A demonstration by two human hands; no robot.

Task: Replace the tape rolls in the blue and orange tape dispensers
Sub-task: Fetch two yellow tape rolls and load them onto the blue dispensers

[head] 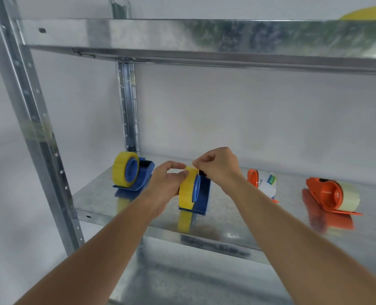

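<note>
Several tape dispensers stand on a metal shelf. The middle blue dispenser carries a yellow tape roll. My left hand grips that roll from the left side. My right hand pinches the tape's loose end at the top of the roll. Further left, a second blue dispenser holds another yellow roll. To the right is an orange dispenser with a white labelled roll, and at the far right an orange dispenser with a pale clear roll.
An upper metal shelf overhangs the work area, with a yellow object on it at the top right. Perforated steel uprights stand at the left and behind. A lower shelf shows below.
</note>
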